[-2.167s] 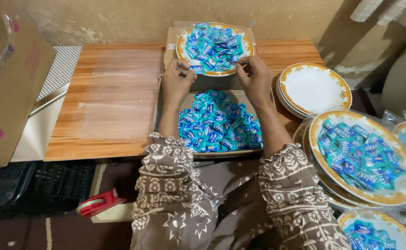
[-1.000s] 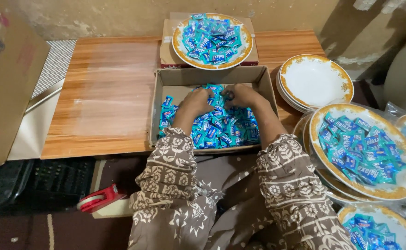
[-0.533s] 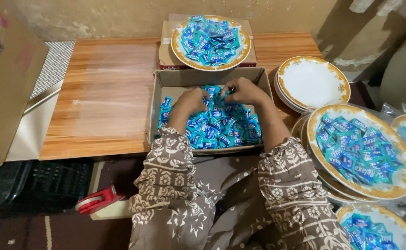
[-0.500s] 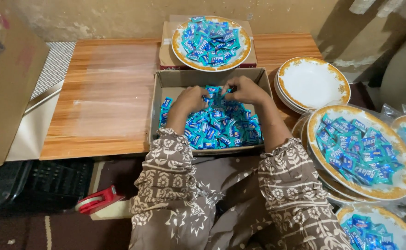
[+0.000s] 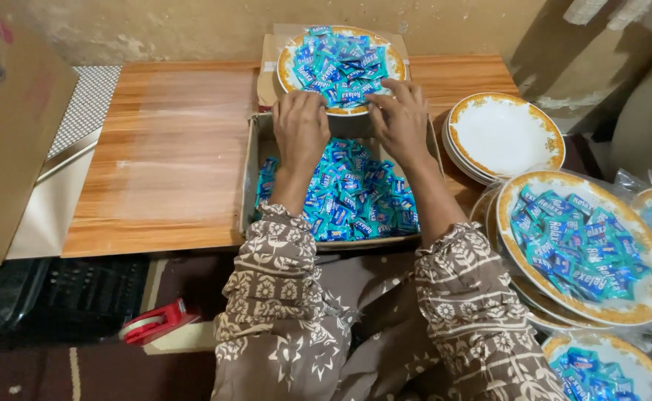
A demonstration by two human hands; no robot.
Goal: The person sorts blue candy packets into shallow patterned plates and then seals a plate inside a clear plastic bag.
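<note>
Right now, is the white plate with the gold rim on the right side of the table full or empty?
Empty. The white plate shows a bare surface, unlike the plate of blue candies that both hands touch.

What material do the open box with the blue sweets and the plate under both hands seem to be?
The open brown box looks like matte cardboard: dull walls, bent flaps. The white gold-rimmed plate looks like glazed ceramic or melamine, being smooth and shiny; which one is unclear.

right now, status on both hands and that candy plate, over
Left hand and right hand both at near rim of the candy plate, grip unclear. Plate sits past the open candy box. Nothing in the way.
</note>
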